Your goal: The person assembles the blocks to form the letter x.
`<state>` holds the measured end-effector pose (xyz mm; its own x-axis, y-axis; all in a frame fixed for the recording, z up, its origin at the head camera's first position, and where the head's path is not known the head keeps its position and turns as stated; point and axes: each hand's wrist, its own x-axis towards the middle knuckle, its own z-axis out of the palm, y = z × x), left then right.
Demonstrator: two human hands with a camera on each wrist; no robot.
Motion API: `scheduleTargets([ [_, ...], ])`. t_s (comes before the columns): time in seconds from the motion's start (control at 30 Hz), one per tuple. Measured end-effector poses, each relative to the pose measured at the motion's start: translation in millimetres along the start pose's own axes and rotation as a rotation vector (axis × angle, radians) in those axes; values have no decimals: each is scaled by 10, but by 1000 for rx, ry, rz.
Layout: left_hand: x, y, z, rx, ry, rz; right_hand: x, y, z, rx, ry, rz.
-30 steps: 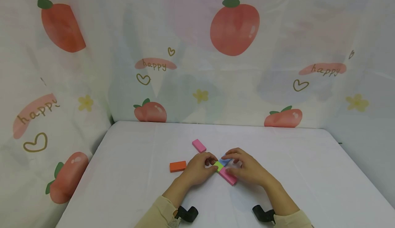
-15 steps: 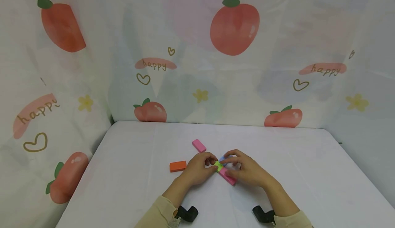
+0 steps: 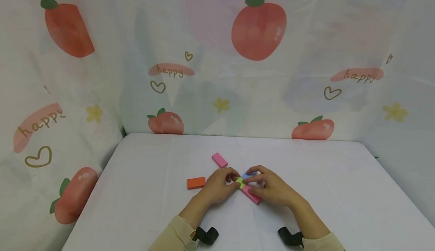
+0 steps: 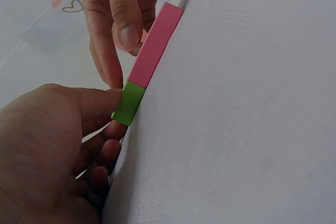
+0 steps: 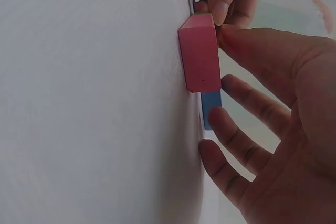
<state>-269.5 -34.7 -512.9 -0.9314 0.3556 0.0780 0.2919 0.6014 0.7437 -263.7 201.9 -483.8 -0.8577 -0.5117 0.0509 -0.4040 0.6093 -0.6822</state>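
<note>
My left hand (image 3: 219, 185) pinches a small green block (image 4: 129, 103) between thumb and fingers. The green block's end meets a longer pink block (image 4: 156, 44), and the two form one straight bar on the white table. A blue block (image 3: 249, 174) extends from the green one toward the back right, partly covered by fingers. Above these pieces is my right hand (image 3: 272, 187), its fingers spread and loosely bent. One right fingertip comes right to the green block's top, while the thumb lies over the pink block. The right wrist view shows the pink block end-on, with the blue block (image 5: 211, 108) behind it.
Another pink block (image 3: 219, 160) lies just beyond my left hand. An orange block (image 3: 196, 183) rests left of that hand. The white table (image 3: 142, 190) meets a printed cloth backdrop (image 3: 204, 36) at the back and sides. A black wrist mount (image 3: 207, 236) sits at my left sleeve.
The right fingers shift slightly, moving from over the blue block onto the green one. My left hand and the blocks stay nearly in place.
</note>
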Motion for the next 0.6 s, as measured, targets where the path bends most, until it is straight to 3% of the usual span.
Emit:
scheduleTargets([
  [0.6,6,7,10,-5,-7,-26,-2,57,31,62,10,35],
])
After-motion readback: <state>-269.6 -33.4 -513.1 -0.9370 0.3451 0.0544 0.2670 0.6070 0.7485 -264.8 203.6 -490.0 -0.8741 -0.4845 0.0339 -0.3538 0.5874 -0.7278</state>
